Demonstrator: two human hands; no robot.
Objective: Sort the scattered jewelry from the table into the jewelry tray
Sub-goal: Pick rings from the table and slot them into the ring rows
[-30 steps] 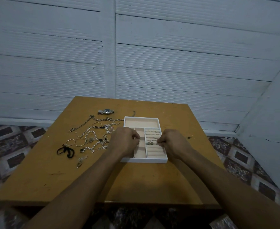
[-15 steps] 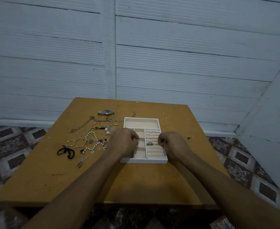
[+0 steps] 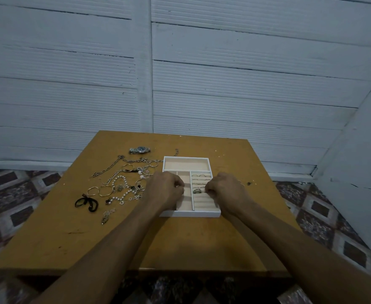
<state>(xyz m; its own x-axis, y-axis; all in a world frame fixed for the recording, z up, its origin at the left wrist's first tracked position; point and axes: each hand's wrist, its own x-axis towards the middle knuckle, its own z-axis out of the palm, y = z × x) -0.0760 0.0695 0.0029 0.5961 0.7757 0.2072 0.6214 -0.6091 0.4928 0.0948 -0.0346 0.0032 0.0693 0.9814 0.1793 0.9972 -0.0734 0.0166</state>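
Shows a white rectangular jewelry tray with beige lining (image 3: 191, 214) near the middle of an ochre wooden table (image 3: 70, 227). Finds the left hand (image 3: 164, 189) over the tray's left compartments, fingers curled under into a fist; cannot tell whether anything is inside. Puts the right hand (image 3: 224, 189) at the tray's right edge, thumb and forefinger drawn together above the ring rolls, just beside a dark-banded silver ring (image 3: 196, 190) slotted there; cannot tell if anything is pinched. Shows slim rings (image 3: 201, 176) in the tray's farther rows. Scatters, left of the tray, tangled silver chains (image 3: 107, 168), a white pearl strand (image 3: 120, 177), gold wire bangles (image 3: 103, 190) and a black looped cord (image 3: 87, 202); beyond its far-left corner, a silver dark-dialled wristwatch (image 3: 139, 150).
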